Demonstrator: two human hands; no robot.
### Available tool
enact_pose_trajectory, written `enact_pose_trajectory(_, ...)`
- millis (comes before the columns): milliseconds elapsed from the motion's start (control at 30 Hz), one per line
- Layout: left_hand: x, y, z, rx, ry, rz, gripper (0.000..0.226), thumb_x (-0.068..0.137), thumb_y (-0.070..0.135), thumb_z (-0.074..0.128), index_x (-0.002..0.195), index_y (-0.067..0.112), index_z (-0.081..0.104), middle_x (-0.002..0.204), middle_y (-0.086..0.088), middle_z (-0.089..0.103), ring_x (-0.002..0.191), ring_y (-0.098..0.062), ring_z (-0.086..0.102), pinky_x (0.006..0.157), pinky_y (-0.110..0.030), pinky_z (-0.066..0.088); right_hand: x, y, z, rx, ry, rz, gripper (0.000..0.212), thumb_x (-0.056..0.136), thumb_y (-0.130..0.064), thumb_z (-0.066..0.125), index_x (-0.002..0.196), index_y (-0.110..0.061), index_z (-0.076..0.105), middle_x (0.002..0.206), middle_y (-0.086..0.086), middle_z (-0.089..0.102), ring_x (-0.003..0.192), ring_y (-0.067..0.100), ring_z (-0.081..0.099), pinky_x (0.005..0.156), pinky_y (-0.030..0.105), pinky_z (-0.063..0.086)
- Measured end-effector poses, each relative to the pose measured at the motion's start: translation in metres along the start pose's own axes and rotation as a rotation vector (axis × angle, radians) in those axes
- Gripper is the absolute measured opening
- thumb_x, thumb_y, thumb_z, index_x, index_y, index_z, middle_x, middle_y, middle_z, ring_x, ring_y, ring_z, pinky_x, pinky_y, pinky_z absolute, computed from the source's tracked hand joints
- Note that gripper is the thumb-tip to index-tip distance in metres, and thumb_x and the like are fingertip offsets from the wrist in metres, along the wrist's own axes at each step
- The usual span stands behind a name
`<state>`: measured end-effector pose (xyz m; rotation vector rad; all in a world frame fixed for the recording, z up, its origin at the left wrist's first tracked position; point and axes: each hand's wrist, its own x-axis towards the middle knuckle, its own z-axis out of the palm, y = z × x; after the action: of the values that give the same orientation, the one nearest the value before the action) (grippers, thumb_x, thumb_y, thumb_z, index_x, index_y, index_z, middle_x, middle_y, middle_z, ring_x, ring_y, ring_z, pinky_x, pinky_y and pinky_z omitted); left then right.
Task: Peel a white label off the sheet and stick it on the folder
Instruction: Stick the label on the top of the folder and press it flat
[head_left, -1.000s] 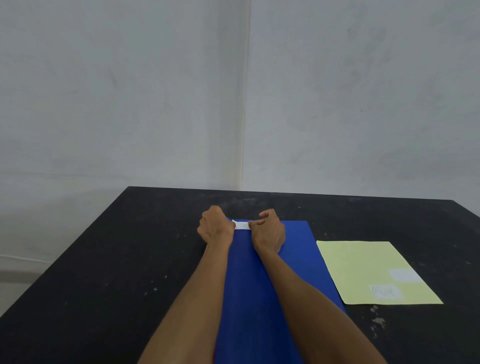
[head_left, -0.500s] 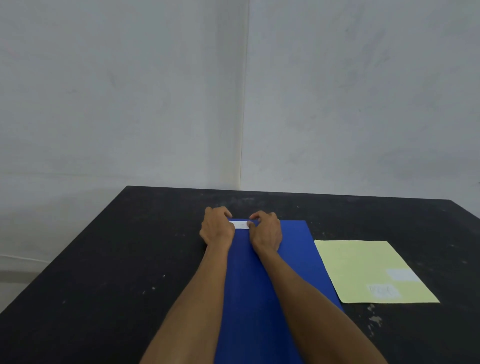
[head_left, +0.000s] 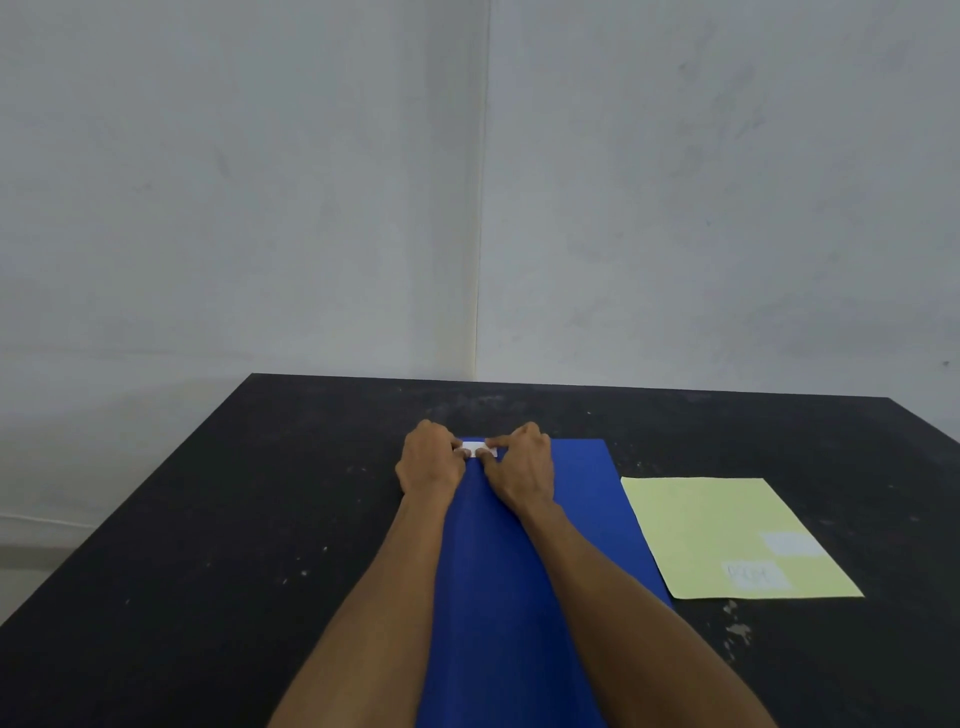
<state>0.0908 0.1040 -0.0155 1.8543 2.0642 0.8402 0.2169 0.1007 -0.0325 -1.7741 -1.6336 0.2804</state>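
A blue folder (head_left: 576, 499) lies lengthwise on the black table (head_left: 234, 519), under my forearms. At its far left corner sits a small white label (head_left: 474, 449). My left hand (head_left: 428, 460) and my right hand (head_left: 522, 465) meet over it, fingertips pressed on the label's two ends. Only the label's middle shows between the fingers. To the right lies the pale yellow label sheet (head_left: 711, 519), with two white labels (head_left: 792, 543) near its front right corner.
Grey walls meet in a corner behind the table's far edge (head_left: 571, 384). The table's left edge runs diagonally toward me. Pale scuff marks (head_left: 737, 629) dot the black top just in front of the yellow sheet.
My fingertips have slid closer together along the label, so less of it shows. The hands stay at the folder's far left corner.
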Motion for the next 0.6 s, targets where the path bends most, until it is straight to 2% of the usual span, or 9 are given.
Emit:
enact_pose_trajectory(100, -0.004, 0.001, 0.003, -0.032, 0.038, -0.016, 0.017, 0.091, 0.021, 0.069, 0.104, 0.010, 0.073, 0.116, -0.008, 0.060, 0.101, -0.023, 0.061, 0.074, -0.033, 0.052, 0.004, 0.002, 0.004, 0.033, 0.037, 0.014, 0.013, 0.088, -0.017, 0.066, 0.083, -0.013, 0.077, 0.096, 0.008, 0.063, 0.091, 0.024, 0.059, 0.068, 0.034, 0.055)
enact_pose_trajectory(267, -0.016, 0.010, 0.003, -0.038, 0.104, -0.054, 0.017, 0.096, 0.016, 0.059, 0.104, 0.001, 0.058, 0.108, -0.014, 0.060, 0.098, -0.026, 0.060, 0.074, -0.038, 0.054, 0.008, 0.007, 0.007, 0.010, 0.070, 0.073, 0.026, 0.087, -0.004, 0.059, 0.063, -0.003, 0.069, 0.079, 0.009, 0.065, 0.074, 0.021, 0.060, 0.058, 0.029, 0.052)
enact_pose_trajectory(367, -0.020, 0.012, 0.000, 0.049, 0.116, -0.008, 0.014, 0.098, 0.011, 0.051, 0.103, 0.002, 0.060, 0.108, -0.012, 0.061, 0.097, -0.025, 0.060, 0.072, -0.037, 0.053, 0.006, 0.008, 0.009, 0.002, 0.052, 0.047, 0.031, 0.086, 0.002, 0.056, 0.056, -0.007, 0.059, 0.071, 0.009, 0.062, 0.070, 0.022, 0.060, 0.052, 0.028, 0.045)
enact_pose_trajectory(400, -0.020, 0.011, -0.001, 0.114, 0.112, 0.033, 0.014, 0.099, 0.011, 0.050, 0.102, 0.004, 0.061, 0.110, -0.010, 0.061, 0.098, -0.023, 0.059, 0.072, -0.035, 0.053, 0.006, 0.008, 0.008, 0.004, 0.037, 0.032, 0.027, 0.087, 0.001, 0.057, 0.062, -0.008, 0.061, 0.076, 0.008, 0.063, 0.075, 0.022, 0.061, 0.056, 0.028, 0.047)
enact_pose_trajectory(467, -0.021, 0.006, 0.000, 0.222, 0.112, 0.122, 0.017, 0.099, 0.017, 0.049, 0.103, 0.010, 0.064, 0.114, -0.006, 0.059, 0.101, -0.020, 0.056, 0.068, -0.032, 0.050, 0.003, 0.007, 0.001, 0.071, 0.008, 0.007, 0.011, 0.090, -0.005, 0.060, 0.089, -0.009, 0.070, 0.097, 0.008, 0.065, 0.091, 0.023, 0.061, 0.074, 0.032, 0.054)
enact_pose_trajectory(533, -0.023, 0.002, -0.001, 0.253, 0.115, 0.171, 0.022, 0.100, 0.023, 0.047, 0.107, 0.012, 0.065, 0.117, -0.005, 0.059, 0.106, -0.020, 0.055, 0.070, -0.032, 0.051, -0.005, 0.006, -0.011, 0.117, 0.003, -0.008, 0.023, 0.093, -0.012, 0.060, 0.115, -0.010, 0.065, 0.116, 0.009, 0.063, 0.108, 0.024, 0.058, 0.091, 0.034, 0.052)
enact_pose_trajectory(600, -0.027, 0.001, -0.001, 0.257, 0.125, 0.213, 0.029, 0.102, 0.028, 0.043, 0.115, 0.013, 0.064, 0.122, -0.006, 0.059, 0.112, -0.021, 0.054, 0.081, -0.034, 0.051, -0.016, 0.007, -0.022, 0.078, 0.018, -0.035, 0.032, 0.095, -0.019, 0.057, 0.126, -0.011, 0.058, 0.128, 0.009, 0.060, 0.119, 0.025, 0.054, 0.099, 0.035, 0.047)
